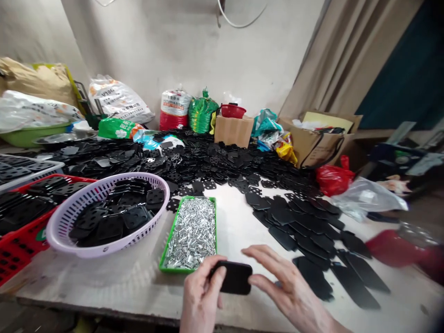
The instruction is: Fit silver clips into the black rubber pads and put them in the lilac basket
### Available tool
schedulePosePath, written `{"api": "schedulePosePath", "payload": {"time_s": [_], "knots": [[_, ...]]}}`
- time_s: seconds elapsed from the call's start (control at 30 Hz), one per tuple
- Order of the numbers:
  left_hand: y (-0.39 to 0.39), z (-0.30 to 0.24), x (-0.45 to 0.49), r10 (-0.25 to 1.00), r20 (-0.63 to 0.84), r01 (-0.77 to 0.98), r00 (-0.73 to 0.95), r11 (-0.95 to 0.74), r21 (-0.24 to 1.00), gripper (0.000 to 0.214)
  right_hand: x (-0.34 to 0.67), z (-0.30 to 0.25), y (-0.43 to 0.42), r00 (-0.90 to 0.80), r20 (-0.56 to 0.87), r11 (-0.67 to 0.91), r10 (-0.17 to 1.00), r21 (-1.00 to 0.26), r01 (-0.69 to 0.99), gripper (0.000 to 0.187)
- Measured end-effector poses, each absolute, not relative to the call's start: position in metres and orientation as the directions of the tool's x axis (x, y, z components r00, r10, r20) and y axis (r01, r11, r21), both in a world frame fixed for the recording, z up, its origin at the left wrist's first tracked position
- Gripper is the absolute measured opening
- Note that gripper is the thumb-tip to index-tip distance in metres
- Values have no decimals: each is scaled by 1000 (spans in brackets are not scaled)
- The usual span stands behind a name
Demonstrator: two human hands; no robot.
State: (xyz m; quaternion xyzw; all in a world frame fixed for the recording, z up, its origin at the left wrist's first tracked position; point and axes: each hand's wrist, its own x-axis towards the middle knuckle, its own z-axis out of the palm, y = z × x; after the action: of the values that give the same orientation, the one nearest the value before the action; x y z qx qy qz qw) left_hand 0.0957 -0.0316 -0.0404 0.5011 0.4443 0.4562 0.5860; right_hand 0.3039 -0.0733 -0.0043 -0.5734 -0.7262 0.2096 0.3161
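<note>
Near the table's front edge, my left hand (204,286) is closed on a flat black plate with rounded corners (237,278), its thumb lying over the near face. Fingers apart, my right hand (284,280) is at the plate's right end; whether a fingertip touches it I cannot tell. Just beyond my left hand stands a green tray (162,264) full of small silvery metal pins (192,231). To the right of my right hand, long black plates (308,226) lie overlapping on the white table (232,217).
A lilac basket (58,236) holds black plates with holes, beside a red crate (21,263) of similar parts. A wide heap of black pieces (222,162) covers the back of the table. Behind it stand a cardboard box (234,129) and bags. A red bag (335,178) lies at right.
</note>
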Motion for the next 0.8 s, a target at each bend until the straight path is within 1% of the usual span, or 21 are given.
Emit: {"api": "schedulePosePath", "payload": {"time_s": [0.03, 0.1, 0.13, 0.17, 0.2, 0.3, 0.4, 0.47, 0.5, 0.57, 0.6, 0.63, 0.67, 0.73, 0.8], "knots": [[-29, -39, 93, 990, -93, -177, 108, 112, 978, 32, 317, -14, -80, -110, 236, 232, 965, -585, 777, 42], [-22, -34, 87, 981, -191, -397, -25, 165, 903, 32, 345, -37, -93, -158, 156, 208, 975, -399, 893, 56], [-19, -31, 84, 968, -245, -494, -52, 188, 849, 34, 358, -49, -97, -190, 114, 217, 975, -315, 924, 63], [-16, -27, 81, 956, -289, -571, -56, 207, 794, 35, 369, -62, -99, -226, 70, 236, 972, -251, 939, 68], [-14, -24, 78, 948, -316, -624, -39, 224, 749, 37, 377, -74, -100, -244, 55, 250, 968, -206, 946, 70], [-9, -19, 68, 939, -344, -687, 3, 252, 682, 36, 391, -101, -89, -245, 80, 253, 966, -128, 959, 62], [-7, -20, 54, 945, -326, -673, -32, 221, 706, 40, 391, -102, -62, -199, 140, 217, 970, -129, 968, 49], [-4, -23, 43, 958, -280, -642, -57, 179, 745, 41, 382, -86, -42, -154, 185, 190, 971, -196, 962, 42], [-4, -25, 39, 963, -260, -627, -72, 159, 763, 41, 374, -74, -33, -145, 193, 193, 970, -261, 946, 40], [-2, -30, 33, 963, -244, -587, -116, 132, 799, 39, 348, -47, -19, -124, 195, 203, 973, -464, 862, 39], [-2, -33, 33, 962, -238, -553, -136, 126, 824, 37, 332, -33, -13, -111, 189, 202, 976, -579, 790, 38], [-2, -35, 34, 965, -224, -506, -134, 128, 853, 35, 314, -21, -9, -135, 170, 215, 976, -680, 701, 37], [-2, -38, 36, 974, -202, -448, -105, 135, 884, 34, 297, -12, -5, -142, 170, 221, 975, -766, 604, 36], [0, -43, 42, 988, -156, -333, -19, 141, 932, 31, 264, 0, 2, -179, 174, 236, 968, -871, 432, 36], [3, -44, 48, 991, -133, -306, 27, 135, 942, 34, 240, 4, 9, -193, 110, 161, 975, -948, 274, 32]]}}
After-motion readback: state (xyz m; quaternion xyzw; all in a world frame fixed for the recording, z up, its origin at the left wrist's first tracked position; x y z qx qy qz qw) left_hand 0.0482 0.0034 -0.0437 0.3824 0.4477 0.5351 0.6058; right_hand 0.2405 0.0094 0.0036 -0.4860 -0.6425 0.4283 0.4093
